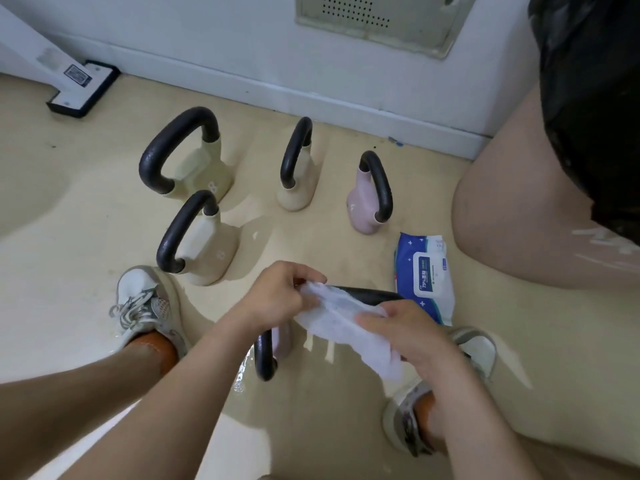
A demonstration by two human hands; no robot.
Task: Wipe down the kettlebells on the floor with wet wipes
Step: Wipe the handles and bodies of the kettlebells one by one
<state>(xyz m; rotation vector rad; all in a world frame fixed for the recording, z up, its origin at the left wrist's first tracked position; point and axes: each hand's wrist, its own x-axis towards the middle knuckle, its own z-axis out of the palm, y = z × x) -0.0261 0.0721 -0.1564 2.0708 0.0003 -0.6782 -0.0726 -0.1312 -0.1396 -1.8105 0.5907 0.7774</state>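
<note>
A white wet wipe (341, 327) is stretched between my two hands above a pink kettlebell with a black handle (266, 355). My left hand (280, 296) pinches the wipe's upper end. My right hand (405, 332) grips its lower right part. Most of that kettlebell is hidden under the wipe and hands. Farther off on the floor stand three beige kettlebells (197, 168), (204, 247), (298, 174) and a pink one (367, 199), all upright with black handles.
A blue and white pack of wet wipes (424, 271) lies on the beige floor to the right. My shoes (145, 299), (474, 348) flank the near kettlebell. My bare knee (512, 209) is at the right. A white wall and baseboard (311, 95) run behind; a black and white base (83, 88) stands at far left.
</note>
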